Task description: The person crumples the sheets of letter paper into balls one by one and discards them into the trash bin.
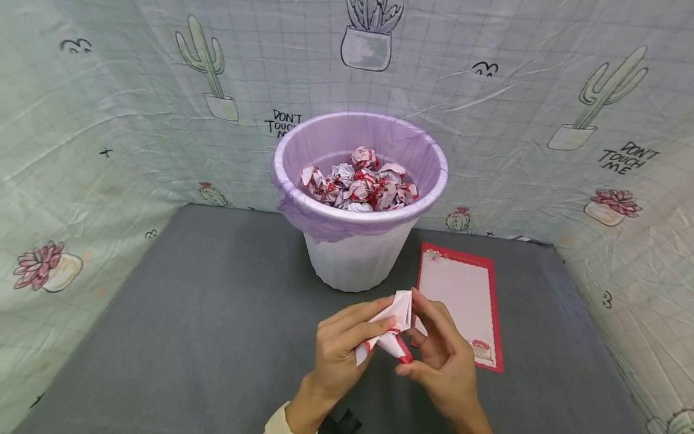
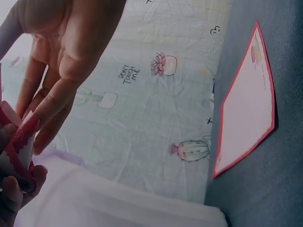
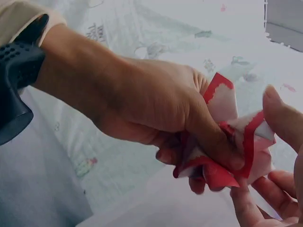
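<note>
In the head view my left hand (image 1: 341, 346) grips a partly crumpled sheet of paper (image 1: 398, 313), white with a red border, in front of the bin. My right hand (image 1: 447, 361) curves round the paper's right side, its index fingertip at the upper edge and its thumb by a red corner below. From the right wrist view, the left thumb (image 3: 215, 146) presses into the folds, and red-edged flaps stick out between the fingers. The left wrist view shows the right hand (image 2: 66, 56) reaching down with its fingertips at the folded paper (image 2: 21, 142).
A white bin (image 1: 352, 259) with a purple liner (image 1: 374, 126) stands behind the hands, holding several crumpled paper balls (image 1: 363, 187). To the right a flat red-bordered sheet (image 1: 458, 289) lies on the grey table (image 1: 217, 313). Cactus-printed cloth (image 1: 146, 108) hangs around the table.
</note>
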{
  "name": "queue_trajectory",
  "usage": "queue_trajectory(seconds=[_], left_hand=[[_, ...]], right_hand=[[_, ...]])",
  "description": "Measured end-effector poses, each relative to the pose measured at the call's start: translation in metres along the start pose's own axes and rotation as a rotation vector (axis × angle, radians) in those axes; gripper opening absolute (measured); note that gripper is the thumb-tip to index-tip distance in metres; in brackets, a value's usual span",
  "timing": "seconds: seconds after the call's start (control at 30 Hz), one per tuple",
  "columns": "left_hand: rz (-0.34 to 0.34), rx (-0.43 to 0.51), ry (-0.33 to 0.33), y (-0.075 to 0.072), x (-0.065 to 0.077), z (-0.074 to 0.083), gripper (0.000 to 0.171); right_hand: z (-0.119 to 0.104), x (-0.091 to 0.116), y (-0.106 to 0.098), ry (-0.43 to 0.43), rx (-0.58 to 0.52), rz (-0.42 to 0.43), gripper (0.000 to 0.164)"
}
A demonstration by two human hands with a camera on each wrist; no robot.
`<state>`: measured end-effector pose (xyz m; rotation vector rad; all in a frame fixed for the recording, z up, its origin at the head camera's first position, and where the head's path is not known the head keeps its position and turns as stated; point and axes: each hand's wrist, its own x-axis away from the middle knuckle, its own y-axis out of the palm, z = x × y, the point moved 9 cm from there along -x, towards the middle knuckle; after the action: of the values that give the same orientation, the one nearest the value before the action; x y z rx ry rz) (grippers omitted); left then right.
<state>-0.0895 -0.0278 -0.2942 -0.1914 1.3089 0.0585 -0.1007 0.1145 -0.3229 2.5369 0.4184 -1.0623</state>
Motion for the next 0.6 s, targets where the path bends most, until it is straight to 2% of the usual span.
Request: queue_trajectory(seconds=[0.2, 0.33, 0.43, 0.53, 0.6], left_hand=[[-0.008, -0.016, 0.047, 0.006, -0.005, 0.013, 0.013], [-0.038, -0.036, 0.032, 0.011, -0.004, 0.014, 0.015], [-0.181, 0.036, -0.032, 0.020, 0.001, 0.008, 0.010], [-0.388, 0.178, -0.133, 0.033, 0.010, 0.001, 0.035], [-0.483, 0.287, -0.190, 0.036, 0.015, 0.000, 0.050]], right_hand=[[-0.010, 0.004, -0.007, -0.024, 0.137, 0.109, 0.054], [-0.012, 0.003, -0.010, -0.036, 0.169, 0.102, 0.052], [-0.012, 0.001, -0.016, -0.029, 0.156, 0.101, 0.052], [-0.010, -0.001, -0.027, 0.004, 0.122, 0.112, 0.050], [-0.010, -0.001, -0.033, 0.028, 0.095, 0.117, 0.048]])
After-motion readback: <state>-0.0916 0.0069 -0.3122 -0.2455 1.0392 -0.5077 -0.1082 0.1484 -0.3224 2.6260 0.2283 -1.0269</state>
